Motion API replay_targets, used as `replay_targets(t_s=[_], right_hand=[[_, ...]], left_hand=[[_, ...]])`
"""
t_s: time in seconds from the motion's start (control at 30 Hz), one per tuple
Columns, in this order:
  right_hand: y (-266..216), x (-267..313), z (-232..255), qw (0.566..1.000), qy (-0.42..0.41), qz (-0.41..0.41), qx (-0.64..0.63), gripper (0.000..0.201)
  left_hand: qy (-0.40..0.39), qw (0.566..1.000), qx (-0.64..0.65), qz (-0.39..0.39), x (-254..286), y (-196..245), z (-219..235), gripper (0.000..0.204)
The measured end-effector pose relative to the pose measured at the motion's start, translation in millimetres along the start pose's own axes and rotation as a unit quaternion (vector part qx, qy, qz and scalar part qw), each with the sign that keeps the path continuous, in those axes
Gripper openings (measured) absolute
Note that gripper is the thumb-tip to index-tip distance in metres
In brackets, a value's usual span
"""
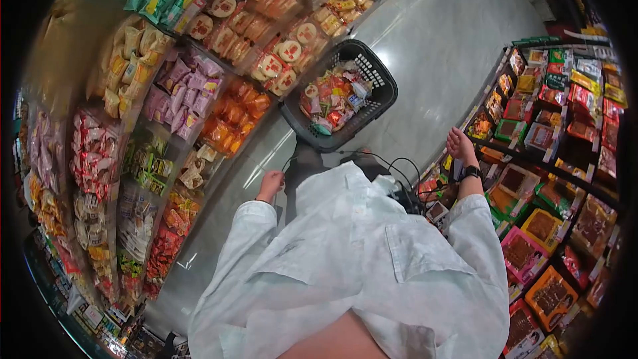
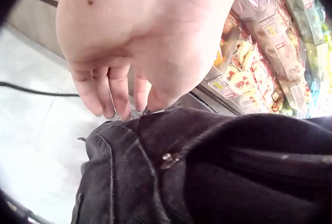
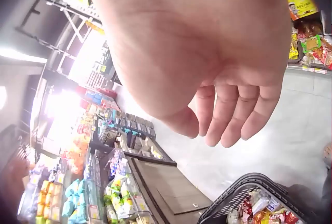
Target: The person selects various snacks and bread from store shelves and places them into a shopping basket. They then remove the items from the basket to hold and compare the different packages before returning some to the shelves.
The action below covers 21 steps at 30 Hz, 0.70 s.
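My left hand [image 1: 271, 186] hangs beside the dark trousers [image 2: 129, 167], its fingers loosely bent and nothing seen in them. Held out to the right, my right hand [image 1: 460, 145] is empty too, with relaxed fingers [image 3: 225, 112] bent a little in the right wrist view. A black shopping basket [image 1: 382, 86] with slotted walls stands in front of my legs, apart from both hands. Inside it lie many small wrapped snacks [image 1: 335, 96] in mixed colours. The right wrist view catches the basket's dark rim [image 3: 254, 177] at the bottom.
Shelves of bagged snacks line the left, with purple packets [image 1: 186, 93] and orange packets [image 1: 236, 116]. On the right is a slanted rack of packaged foods [image 1: 551, 100]. Grey floor [image 1: 438, 40] runs between them. Black cables [image 1: 399, 163] loop at my waist.
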State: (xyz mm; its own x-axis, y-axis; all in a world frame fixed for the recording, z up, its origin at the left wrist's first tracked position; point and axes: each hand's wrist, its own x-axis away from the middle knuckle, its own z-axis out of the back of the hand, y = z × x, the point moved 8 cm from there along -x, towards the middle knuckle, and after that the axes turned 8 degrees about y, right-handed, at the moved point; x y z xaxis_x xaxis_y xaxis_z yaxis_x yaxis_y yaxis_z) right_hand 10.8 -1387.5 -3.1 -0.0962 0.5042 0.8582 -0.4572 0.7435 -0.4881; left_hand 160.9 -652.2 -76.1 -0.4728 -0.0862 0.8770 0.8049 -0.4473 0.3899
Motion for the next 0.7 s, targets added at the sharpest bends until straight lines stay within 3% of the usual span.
replay_targets(t_s=[0.13,0.27,0.33,0.37,0.47,0.5,0.53,0.6,0.63,0.7], right_hand=[[-40,21,-68,0.995,-0.01,0.038,0.089,0.038],[-61,26,-177,0.976,-0.054,0.075,0.196,0.04],[-51,3,-235,0.962,-0.079,0.081,0.249,0.036],[-40,-20,-265,0.949,-0.107,0.086,0.285,0.033],[14,-89,-343,0.902,-0.17,0.092,0.387,0.023],[40,-120,-365,0.889,-0.178,0.088,0.413,0.02],[80,-171,-382,0.872,-0.233,0.074,0.425,0.021],[131,-224,-417,0.831,-0.222,0.111,0.499,0.035],[150,-236,-441,0.783,-0.253,0.148,0.549,0.038],[201,-274,-473,0.763,-0.281,0.147,0.564,0.049]], left_hand=[[-0.048,0.998,-0.043,-0.006,-26,36,5,0.021],[-0.065,0.977,-0.14,-0.148,-63,50,-7,0.026],[-0.105,0.969,-0.204,-0.088,-67,58,-18,0.04],[-0.125,0.963,-0.233,-0.059,-68,67,-29,0.047],[-0.035,0.9,-0.419,-0.113,-75,79,-56,0.083],[-0.065,0.897,-0.437,-0.009,-79,71,-68,0.123],[-0.068,0.899,-0.433,0.008,-82,72,-80,0.129],[-0.076,0.901,-0.425,0.044,-93,59,-103,0.143],[-0.086,0.913,-0.395,0.045,-100,52,-113,0.151],[-0.079,0.929,-0.361,0.031,-106,43,-124,0.153]])
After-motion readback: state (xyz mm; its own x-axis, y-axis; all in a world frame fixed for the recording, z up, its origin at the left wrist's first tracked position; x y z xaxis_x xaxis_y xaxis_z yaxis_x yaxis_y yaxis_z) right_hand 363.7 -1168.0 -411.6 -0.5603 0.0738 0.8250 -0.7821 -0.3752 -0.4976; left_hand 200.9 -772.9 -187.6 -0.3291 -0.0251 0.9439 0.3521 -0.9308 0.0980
